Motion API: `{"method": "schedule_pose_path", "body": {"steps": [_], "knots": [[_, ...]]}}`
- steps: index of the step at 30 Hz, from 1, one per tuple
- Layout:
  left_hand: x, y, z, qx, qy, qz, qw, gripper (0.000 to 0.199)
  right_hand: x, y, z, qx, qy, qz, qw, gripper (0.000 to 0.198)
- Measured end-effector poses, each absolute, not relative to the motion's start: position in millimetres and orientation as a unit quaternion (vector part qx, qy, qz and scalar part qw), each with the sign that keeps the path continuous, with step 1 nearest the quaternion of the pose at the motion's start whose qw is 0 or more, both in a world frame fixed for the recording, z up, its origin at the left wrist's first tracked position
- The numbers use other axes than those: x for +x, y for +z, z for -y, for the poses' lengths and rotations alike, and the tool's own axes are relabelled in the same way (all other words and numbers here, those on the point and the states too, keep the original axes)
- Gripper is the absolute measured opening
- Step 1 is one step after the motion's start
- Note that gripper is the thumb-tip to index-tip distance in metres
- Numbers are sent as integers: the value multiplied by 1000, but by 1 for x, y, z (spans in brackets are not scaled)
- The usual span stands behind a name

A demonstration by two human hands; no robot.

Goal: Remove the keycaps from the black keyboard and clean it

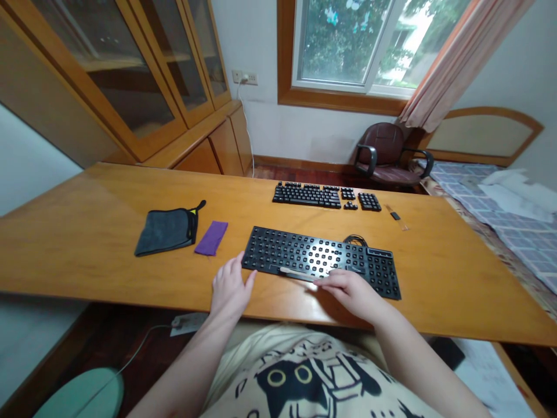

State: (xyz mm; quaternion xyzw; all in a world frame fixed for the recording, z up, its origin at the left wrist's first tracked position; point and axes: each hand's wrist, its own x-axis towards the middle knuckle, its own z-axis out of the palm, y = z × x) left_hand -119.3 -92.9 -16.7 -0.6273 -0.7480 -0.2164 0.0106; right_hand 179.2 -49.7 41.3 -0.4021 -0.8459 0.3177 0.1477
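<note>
A black keyboard (300, 251) stripped of its keycaps lies at a slight slant on the desk, with its switches bare. My left hand (230, 284) holds its near left corner, fingers along the left edge and thumb by the front edge. Over the front edge, my right hand (348, 290) pinches a slim pale stick (296, 273) whose kind I cannot make out. Its whitish end points left and lies along the bottom row of switches. The fingers partly hide the stick's other end. A coiled black cable (355, 239) sits behind the keyboard.
Removed black keycaps (307, 195) stand in keyboard order farther back. Right of them lies a small dark tool with wire loops (395, 216). A purple cloth (212, 238) and a dark grey zip pouch (167, 231) are on the left. The wooden desk (435, 261) ends near my body.
</note>
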Motion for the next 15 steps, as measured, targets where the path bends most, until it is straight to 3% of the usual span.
{"method": "schedule_pose_path", "body": {"steps": [6,13,15], "knots": [[-122,-22,92,-640,-206,740,20,54,169,30,47,-447,344,792,234,31],[-123,-22,90,-649,-187,737,21,46,181,25,46,-418,438,780,161,25],[-122,-21,90,-649,-179,739,23,46,184,25,48,-435,441,765,176,27]]}}
